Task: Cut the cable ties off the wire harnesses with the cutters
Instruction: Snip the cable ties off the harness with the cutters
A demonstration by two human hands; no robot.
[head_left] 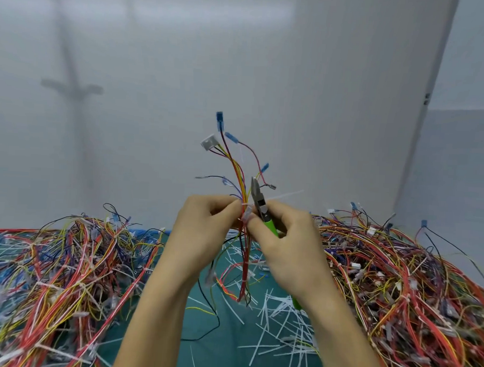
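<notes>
Fingers [230, 208] of the left hand [202, 228] pinch the wire harness [239, 180] at its cable tie [244, 205]; right hand [286, 242] grips the cutters [258, 202] just beside the tie, whose blades should catch strap only, never wires.

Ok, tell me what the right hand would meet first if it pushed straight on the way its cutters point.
Likely the right hand drives the cutters up into the held harness wires fanning just above the tip; depth is unclear.
</notes>
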